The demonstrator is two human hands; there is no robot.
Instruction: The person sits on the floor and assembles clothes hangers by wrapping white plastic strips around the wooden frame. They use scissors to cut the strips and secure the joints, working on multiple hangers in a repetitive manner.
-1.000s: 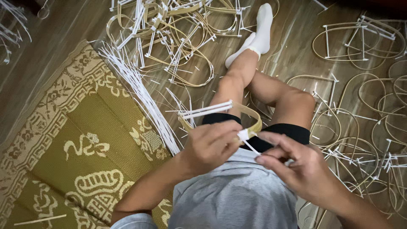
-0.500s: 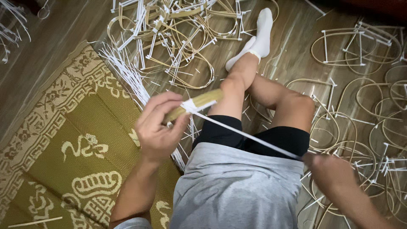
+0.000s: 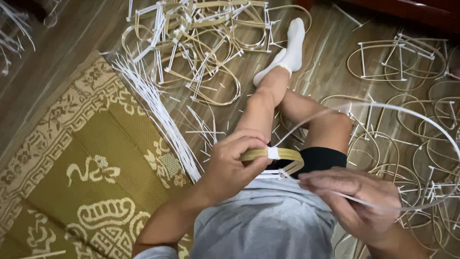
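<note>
I sit on the floor with my legs out. My left hand [image 3: 230, 165] grips a flat yellow bamboo hoop [image 3: 287, 154] over my lap, where a white band is wrapped around it. My right hand [image 3: 357, 199] pinches a long white plastic strip [image 3: 431, 120] that runs from the hoop and curves out in a wide loop to the right. A bundle of loose white strips [image 3: 153, 110] lies on the floor to the left of my legs.
A pile of bound bamboo frames [image 3: 201, 43] lies ahead past my white-socked foot [image 3: 287, 50]. More hoop frames [image 3: 402, 62] spread across the wooden floor on the right. A gold patterned mat [image 3: 81, 168] covers the floor on the left.
My left hand brought the hoop back down to my lap. My right hand came in from the far right to beside the hoop, and the taut strip now bows out in a loop.
</note>
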